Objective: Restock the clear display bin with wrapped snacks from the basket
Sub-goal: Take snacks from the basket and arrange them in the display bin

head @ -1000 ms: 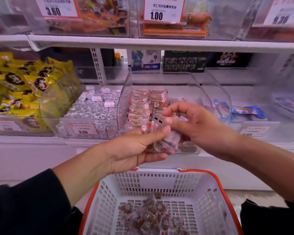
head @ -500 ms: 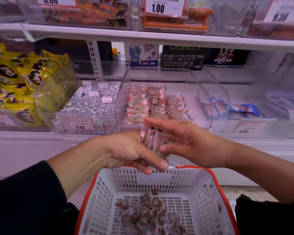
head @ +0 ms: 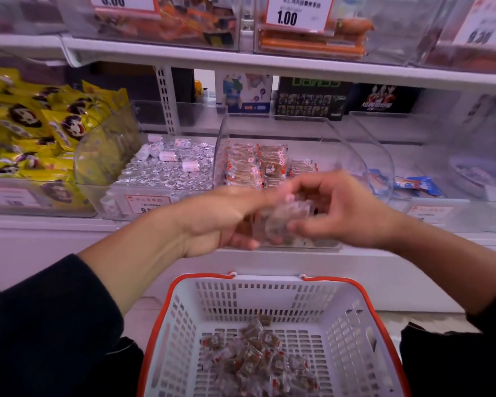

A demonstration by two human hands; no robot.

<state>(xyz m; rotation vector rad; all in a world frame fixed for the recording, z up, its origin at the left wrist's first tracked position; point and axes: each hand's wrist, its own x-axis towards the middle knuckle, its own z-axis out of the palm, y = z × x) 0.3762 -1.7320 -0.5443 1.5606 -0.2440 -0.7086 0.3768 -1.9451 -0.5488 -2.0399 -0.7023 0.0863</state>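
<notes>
A bunch of wrapped snacks (head: 281,222), brown in clear wrappers, is held between both hands in front of the clear display bin (head: 341,144). My left hand (head: 221,219) grips the bunch from the left and below. My right hand (head: 335,207) pinches it from the right with curled fingers; both hands are blurred. Inside the bin, rows of the same snacks (head: 255,164) stand at the left half. The white basket with an orange rim (head: 269,293) sits below my hands, with several loose wrapped snacks (head: 255,359) on its bottom.
A bin of silver-wrapped candies (head: 166,170) stands left of the display bin, and yellow snack bags (head: 40,133) lie further left. Blue packets (head: 413,184) lie in a bin at the right. An upper shelf (head: 269,61) with price tags overhangs.
Both hands with the bunch of snacks rose a little toward the bin front. My right hand's fingers curled over the bunch from the right.
</notes>
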